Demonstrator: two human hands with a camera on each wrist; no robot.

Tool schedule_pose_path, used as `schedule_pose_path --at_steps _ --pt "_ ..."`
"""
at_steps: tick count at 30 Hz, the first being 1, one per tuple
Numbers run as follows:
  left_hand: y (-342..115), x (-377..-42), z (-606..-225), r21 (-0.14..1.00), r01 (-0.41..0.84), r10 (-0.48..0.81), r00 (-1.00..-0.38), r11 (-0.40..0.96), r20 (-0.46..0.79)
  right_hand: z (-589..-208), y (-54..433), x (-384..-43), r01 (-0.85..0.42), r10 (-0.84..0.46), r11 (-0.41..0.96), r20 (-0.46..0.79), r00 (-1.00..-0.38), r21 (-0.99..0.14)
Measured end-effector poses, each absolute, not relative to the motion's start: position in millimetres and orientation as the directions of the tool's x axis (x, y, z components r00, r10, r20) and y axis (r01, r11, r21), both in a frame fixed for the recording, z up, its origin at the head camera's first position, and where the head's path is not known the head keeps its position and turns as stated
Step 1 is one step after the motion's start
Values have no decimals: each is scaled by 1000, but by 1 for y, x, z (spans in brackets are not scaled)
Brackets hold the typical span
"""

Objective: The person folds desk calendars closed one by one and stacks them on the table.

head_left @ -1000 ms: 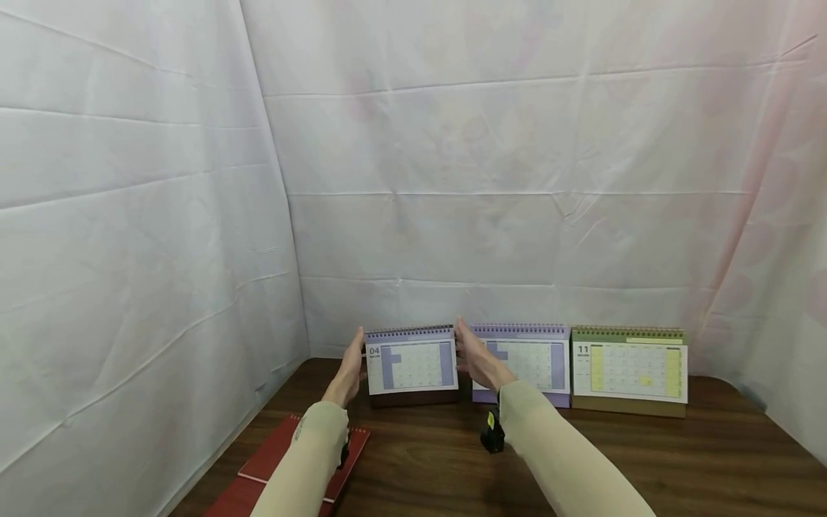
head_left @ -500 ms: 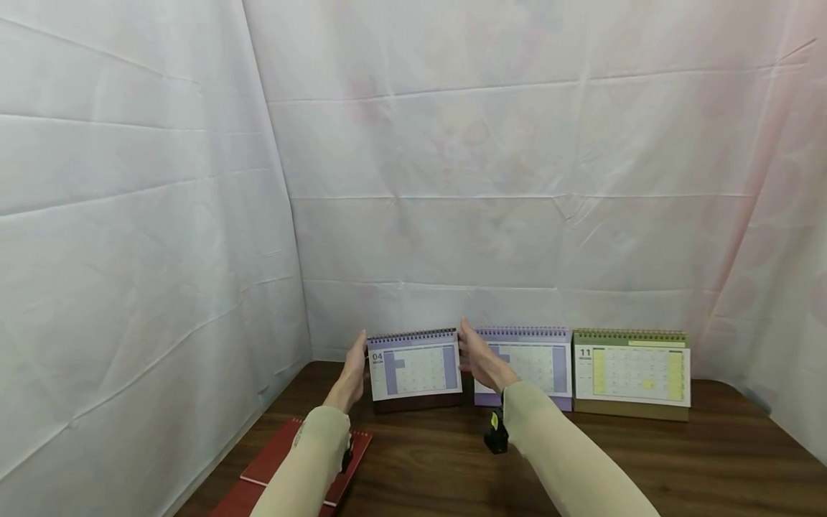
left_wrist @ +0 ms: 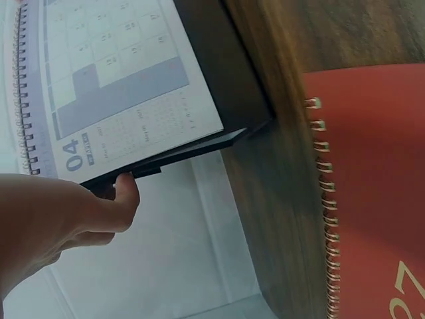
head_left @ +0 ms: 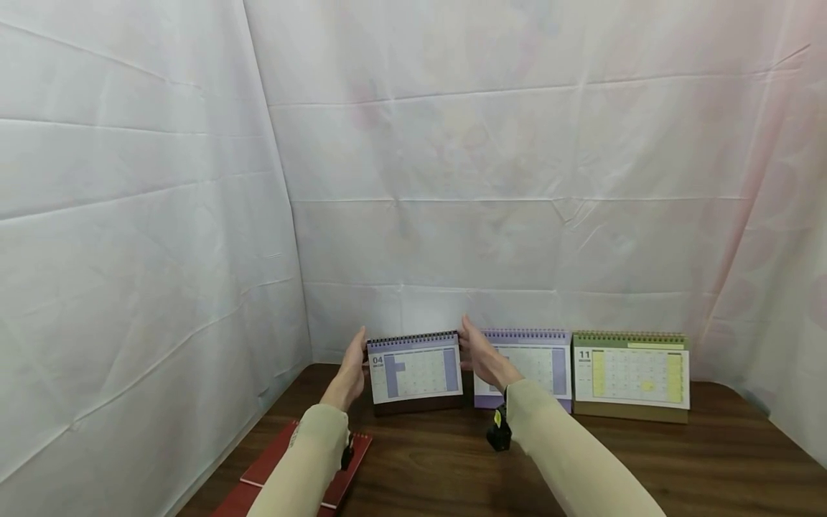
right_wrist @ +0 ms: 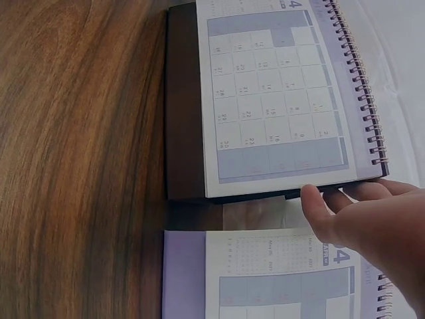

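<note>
A dark-based desk calendar [head_left: 420,372] with a lavender "04" page stands like a tent, slightly turned, at the back of the table. My left hand [head_left: 349,370] touches its left side edge; in the left wrist view the thumb [left_wrist: 126,196] lies against that edge. On the opposite side my right hand [head_left: 484,357] touches the right edge, its fingertips [right_wrist: 315,203] along the side in the right wrist view. Parts of the fingers are hidden behind the calendar. Beside it, a purple-based "04" calendar [head_left: 543,370] is partly covered by my right hand.
A green-topped calendar [head_left: 629,373] with a yellow "11" page stands at the right, next to the purple one. Red spiral-bound items [head_left: 274,456] lie flat at the front left, under my left forearm. White cloth [head_left: 420,237] hangs behind and beside the wooden table [head_left: 426,463].
The dark-based calendar has turned slightly between my hands. Both hands stay at its side edges. The other calendars stand as before; the view has shifted a little.
</note>
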State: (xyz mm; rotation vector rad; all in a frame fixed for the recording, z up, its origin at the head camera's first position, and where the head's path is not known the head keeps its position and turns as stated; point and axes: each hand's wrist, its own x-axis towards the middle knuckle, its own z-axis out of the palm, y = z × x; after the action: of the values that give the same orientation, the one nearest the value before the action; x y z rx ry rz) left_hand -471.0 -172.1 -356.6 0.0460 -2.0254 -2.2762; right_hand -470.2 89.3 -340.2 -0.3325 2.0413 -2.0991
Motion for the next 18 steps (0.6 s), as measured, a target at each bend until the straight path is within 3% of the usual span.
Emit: schedule_pose_path --at_steps 18 --pt "-175 -469 -350 969 101 -47 -995 -227 93 -336 95 -472 -36 -277 -54 50 -959 -998"
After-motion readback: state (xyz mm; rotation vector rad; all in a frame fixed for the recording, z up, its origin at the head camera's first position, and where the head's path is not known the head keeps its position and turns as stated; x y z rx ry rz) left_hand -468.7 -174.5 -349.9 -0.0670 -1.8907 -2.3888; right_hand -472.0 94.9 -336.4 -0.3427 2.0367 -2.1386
